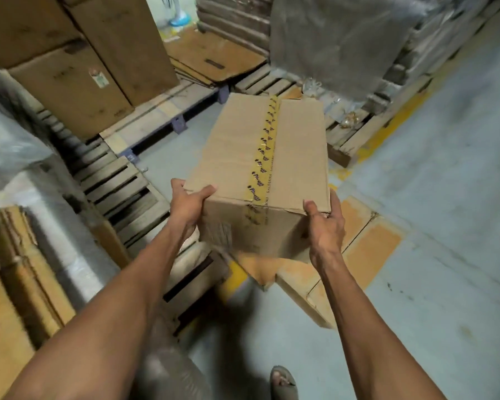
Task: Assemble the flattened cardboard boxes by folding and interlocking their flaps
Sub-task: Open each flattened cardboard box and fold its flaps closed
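With left hand (188, 209) and right hand (326, 226) curled round the near top corners of the taped cardboard box (260, 157), held aloft over the floor (430, 197) beside the pallets (122, 183): seems light, hollow, stiff at creases; best gripped at corners, not mid-panel.

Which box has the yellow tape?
The box held between the left hand and right hand: yellow printed tape runs along its top seam. The tall boxes at upper left and the flat cardboard on the floor show none.
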Demonstrator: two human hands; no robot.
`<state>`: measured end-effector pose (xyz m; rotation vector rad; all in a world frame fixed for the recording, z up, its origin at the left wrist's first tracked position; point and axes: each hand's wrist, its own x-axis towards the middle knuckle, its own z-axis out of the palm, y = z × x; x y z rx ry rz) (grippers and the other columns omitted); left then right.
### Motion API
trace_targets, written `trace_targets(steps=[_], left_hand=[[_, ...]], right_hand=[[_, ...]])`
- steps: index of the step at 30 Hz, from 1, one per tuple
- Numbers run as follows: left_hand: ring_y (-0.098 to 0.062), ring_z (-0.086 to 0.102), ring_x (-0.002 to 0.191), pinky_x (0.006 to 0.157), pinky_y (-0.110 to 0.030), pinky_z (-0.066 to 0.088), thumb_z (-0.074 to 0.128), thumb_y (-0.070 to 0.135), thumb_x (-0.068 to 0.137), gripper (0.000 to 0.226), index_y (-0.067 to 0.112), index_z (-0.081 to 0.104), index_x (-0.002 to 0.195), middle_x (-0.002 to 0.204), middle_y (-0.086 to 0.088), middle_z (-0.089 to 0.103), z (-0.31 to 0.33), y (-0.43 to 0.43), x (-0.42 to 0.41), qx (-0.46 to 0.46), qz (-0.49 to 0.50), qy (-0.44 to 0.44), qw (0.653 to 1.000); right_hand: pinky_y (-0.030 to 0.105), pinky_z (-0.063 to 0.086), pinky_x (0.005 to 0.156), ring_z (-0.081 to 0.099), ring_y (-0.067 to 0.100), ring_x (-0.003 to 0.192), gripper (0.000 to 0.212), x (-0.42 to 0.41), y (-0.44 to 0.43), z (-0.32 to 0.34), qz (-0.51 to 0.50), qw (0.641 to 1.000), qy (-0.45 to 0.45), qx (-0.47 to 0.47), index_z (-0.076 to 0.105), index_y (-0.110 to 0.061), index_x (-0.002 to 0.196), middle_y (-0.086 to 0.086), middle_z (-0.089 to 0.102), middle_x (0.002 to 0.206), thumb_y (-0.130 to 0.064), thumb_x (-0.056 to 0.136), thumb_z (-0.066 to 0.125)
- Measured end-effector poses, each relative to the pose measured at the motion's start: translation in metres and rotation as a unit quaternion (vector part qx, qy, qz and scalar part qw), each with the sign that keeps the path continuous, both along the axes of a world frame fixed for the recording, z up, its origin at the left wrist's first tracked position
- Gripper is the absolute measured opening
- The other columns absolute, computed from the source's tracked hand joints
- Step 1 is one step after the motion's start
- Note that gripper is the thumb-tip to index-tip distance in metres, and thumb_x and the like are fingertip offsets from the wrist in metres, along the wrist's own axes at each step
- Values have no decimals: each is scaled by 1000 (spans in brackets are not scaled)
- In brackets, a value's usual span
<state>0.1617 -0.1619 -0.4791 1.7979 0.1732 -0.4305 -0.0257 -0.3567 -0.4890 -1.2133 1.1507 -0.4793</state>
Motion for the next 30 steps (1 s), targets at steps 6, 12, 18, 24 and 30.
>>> trace_targets(steps=[6,12,18,24,30], left_hand=[[-33,65,92,60,-50,57,83,27,83,57,20,36,114,108,-6,58,170,57,-38,-77,27,-101,992],[-26,63,106,76,-63,59,87,40,71,64,23,40,110,113,-2,60,327,198,-123,-109,85,-216,967],[-24,59,102,79,-62,59,86,47,66,68,26,38,111,109,-1,58,415,391,-240,-98,187,-270,939],[-25,59,100,74,-59,61,87,39,70,64,24,38,109,106,-3,59,434,568,-362,-76,309,-269,909],[-24,61,98,82,-67,56,87,45,54,70,30,40,103,104,-1,62,406,671,-452,-64,361,-245,897]], right_hand=[[43,54,100,64,20,113,61,-15,42,159,48,989,-91,-102,51,-46,144,-10,68,122,-39,86,69],[55,60,88,64,20,112,62,-68,159,303,108,962,-196,-158,47,-60,135,-21,66,117,-53,77,67],[58,61,81,63,20,107,61,-131,328,399,194,928,-246,-199,50,-50,140,-10,65,121,-45,82,65],[53,57,94,63,18,110,58,-184,487,434,301,898,-257,-191,57,-40,139,-22,59,105,-38,82,68],[64,57,90,65,23,111,58,-229,594,395,382,889,-224,-118,61,-42,132,-9,70,120,-41,74,69]])
